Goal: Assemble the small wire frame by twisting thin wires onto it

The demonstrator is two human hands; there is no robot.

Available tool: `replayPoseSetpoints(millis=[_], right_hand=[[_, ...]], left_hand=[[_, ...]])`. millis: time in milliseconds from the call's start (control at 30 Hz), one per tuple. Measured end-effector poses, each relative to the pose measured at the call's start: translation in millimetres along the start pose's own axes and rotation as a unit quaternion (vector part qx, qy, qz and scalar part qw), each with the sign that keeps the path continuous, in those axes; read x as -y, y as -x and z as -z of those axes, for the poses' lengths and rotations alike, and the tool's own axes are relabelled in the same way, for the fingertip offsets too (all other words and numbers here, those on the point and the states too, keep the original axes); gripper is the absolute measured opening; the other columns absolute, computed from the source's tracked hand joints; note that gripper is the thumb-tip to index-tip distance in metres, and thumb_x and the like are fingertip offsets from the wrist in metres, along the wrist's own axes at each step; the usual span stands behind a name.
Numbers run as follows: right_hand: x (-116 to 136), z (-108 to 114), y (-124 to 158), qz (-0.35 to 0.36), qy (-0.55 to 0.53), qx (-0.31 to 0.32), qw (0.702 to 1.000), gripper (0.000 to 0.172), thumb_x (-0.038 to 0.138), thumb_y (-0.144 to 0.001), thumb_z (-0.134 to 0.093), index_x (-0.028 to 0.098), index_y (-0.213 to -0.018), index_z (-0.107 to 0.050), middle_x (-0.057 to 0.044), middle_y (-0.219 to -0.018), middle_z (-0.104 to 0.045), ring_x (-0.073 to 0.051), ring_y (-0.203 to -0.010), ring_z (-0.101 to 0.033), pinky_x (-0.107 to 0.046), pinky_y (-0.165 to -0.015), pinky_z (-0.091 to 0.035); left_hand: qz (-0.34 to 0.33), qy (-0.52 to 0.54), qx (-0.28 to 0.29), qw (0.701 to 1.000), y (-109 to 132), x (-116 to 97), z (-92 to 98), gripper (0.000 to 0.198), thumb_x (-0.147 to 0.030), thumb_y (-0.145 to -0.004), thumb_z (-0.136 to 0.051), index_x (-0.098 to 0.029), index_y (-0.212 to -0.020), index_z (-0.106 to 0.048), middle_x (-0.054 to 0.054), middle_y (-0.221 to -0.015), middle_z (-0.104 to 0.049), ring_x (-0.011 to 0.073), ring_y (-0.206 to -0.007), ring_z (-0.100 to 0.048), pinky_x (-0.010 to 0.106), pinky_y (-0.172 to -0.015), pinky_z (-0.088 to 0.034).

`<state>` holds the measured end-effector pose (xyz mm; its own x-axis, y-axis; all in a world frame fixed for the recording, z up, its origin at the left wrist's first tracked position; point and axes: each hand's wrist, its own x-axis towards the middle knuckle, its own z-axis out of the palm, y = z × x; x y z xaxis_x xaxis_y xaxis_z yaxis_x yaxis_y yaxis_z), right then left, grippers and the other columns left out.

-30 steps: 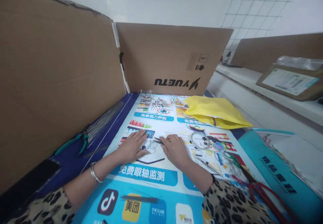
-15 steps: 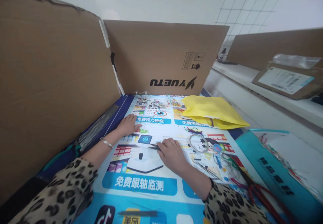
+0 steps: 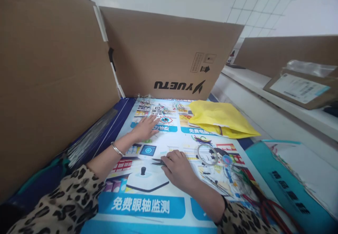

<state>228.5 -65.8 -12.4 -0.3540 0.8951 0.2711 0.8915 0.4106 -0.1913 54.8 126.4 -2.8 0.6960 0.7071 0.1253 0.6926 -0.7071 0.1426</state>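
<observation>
My left hand (image 3: pixel 145 127) lies flat with fingers stretched out on the printed poster (image 3: pixel 148 206), far from me near the eye picture. My right hand (image 3: pixel 177 166) rests closed on the poster's middle, gripping a small dark pair of pliers (image 3: pixel 157 162) whose tips stick out to the left. A clear tape ring (image 3: pixel 207 153) lies just right of that hand. Leopard-print sleeves cover both forearms, and a silver bangle (image 3: pixel 117 149) sits on my left wrist.
Cardboard walls (image 3: pixel 169 54) stand at the left and back. A yellow bag (image 3: pixel 220 118) lies at the back right. A bundle of thin metal wires (image 3: pixel 88 140) lies along the left wall. Coloured wires (image 3: pixel 237 177) and a teal bag (image 3: pixel 287 188) are at the right.
My left hand left the small parts beside my right hand and reached forward across the poster, first to the left edge, then toward the eye picture. My right hand stayed put.
</observation>
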Motion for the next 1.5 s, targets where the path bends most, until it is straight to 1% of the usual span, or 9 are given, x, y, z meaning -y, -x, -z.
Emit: replayPoseSetpoints(millis=[100,233,433,567,700,900,1000,1100,1500], right_hand=[[-1,0,-1,0.004,-0.008,0.007,1.0,0.02,0.031,-0.087,-0.049,0.022,-0.103,-0.057,-0.006,-0.098,-0.059,-0.021,-0.095,-0.045,-0.036,-0.08,-0.031],[-2,1,0,0.007,-0.016,0.017,1.0,0.02,0.031,-0.086,-0.05,0.023,-0.103,-0.057,-0.005,-0.098,-0.059,-0.021,-0.094,-0.045,-0.035,-0.08,-0.032],[-3,1,2,0.014,-0.007,0.013,1.0,0.021,0.032,-0.087,-0.049,0.023,-0.103,-0.057,-0.005,-0.098,-0.059,-0.021,-0.094,-0.045,-0.034,-0.08,-0.032],[-4,-1,2,0.019,0.016,0.009,1.0,0.021,0.034,-0.087,-0.049,0.023,-0.104,-0.057,-0.004,-0.098,-0.058,-0.02,-0.096,-0.045,-0.034,-0.08,-0.032],[-4,0,3,0.025,0.026,0.002,0.999,0.02,0.034,-0.087,-0.048,0.023,-0.101,-0.058,-0.005,-0.098,-0.058,-0.021,-0.096,-0.045,-0.034,-0.079,-0.032],[-3,3,4,0.036,0.039,-0.009,0.999,0.02,0.034,-0.087,-0.049,0.023,-0.1,-0.059,-0.007,-0.098,-0.057,-0.021,-0.094,-0.045,-0.034,-0.078,-0.033],[-2,5,5,0.042,0.053,-0.009,0.998,0.022,0.035,-0.087,-0.049,0.023,-0.101,-0.059,-0.006,-0.098,-0.058,-0.021,-0.094,-0.046,-0.032,-0.077,-0.033],[-2,5,5,0.042,0.06,0.004,0.997,0.024,0.035,-0.087,-0.048,0.023,-0.103,-0.06,-0.007,-0.097,-0.058,-0.022,-0.094,-0.045,-0.033,-0.077,-0.033],[-2,0,1,0.021,0.037,0.048,0.998,0.034,0.036,-0.09,-0.041,0.018,-0.113,-0.057,-0.012,-0.104,-0.054,-0.026,-0.099,-0.039,-0.038,-0.081,-0.029]], left_hand=[[-0.087,-0.005,0.032,0.996,-6,-14,-17.1,0.058,-0.05,-0.09,-0.033,-0.026,-0.142,-0.023,0.005,-0.151,-0.017,0.0225,-0.139,-0.011,0.046,-0.111,-0.009],[-0.1,-0.004,0.044,0.994,-15,-18,-28.8,0.058,-0.052,-0.091,-0.027,-0.022,-0.141,-0.026,0.009,-0.148,-0.024,0.0242,-0.138,-0.015,0.049,-0.11,-0.009],[-0.111,0.0,0.046,0.993,-14,-22,-9.3,0.053,-0.05,-0.092,-0.028,-0.027,-0.14,-0.026,0.005,-0.148,-0.027,0.0218,-0.137,-0.019,0.049,-0.11,-0.009],[-0.047,0.023,0.007,0.999,14,-23,15.1,0.051,-0.046,-0.094,-0.026,-0.026,-0.141,-0.026,0.006,-0.147,-0.027,0.0212,-0.137,-0.02,0.048,-0.111,-0.008],[0.025,0.031,0.005,0.999,70,-25,28.5,0.052,-0.045,-0.093,-0.029,-0.023,-0.14,-0.03,0.009,-0.147,-0.027,0.0236,-0.137,-0.022,0.049,-0.11,-0.016],[0.11,0.103,-0.08,0.985,138,-27,10.5,0.052,-0.049,-0.091,-0.031,-0.021,-0.133,-0.042,0.008,-0.141,-0.039,0.0223,-0.133,-0.032,0.043,-0.108,-0.028],[0.138,0.104,-0.124,0.977,145,-25,-5.0,0.059,-0.048,-0.092,-0.02,-0.01,-0.129,-0.046,0.014,-0.133,-0.048,0.0227,-0.125,-0.044,0.04,-0.103,-0.036],[0.133,0.106,-0.128,0.977,143,-25,-12.9,0.058,-0.047,-0.092,-0.019,-0.011,-0.125,-0.05,0.013,-0.127,-0.055,0.0217,-0.117,-0.051,0.037,-0.1,-0.041],[0.059,0.103,-0.051,0.992,147,-28,-4.3,0.038,-0.029,-0.091,-0.039,-0.017,-0.126,-0.049,0.008,-0.135,-0.047,0.0204,-0.129,-0.036,0.04,-0.107,-0.027]])
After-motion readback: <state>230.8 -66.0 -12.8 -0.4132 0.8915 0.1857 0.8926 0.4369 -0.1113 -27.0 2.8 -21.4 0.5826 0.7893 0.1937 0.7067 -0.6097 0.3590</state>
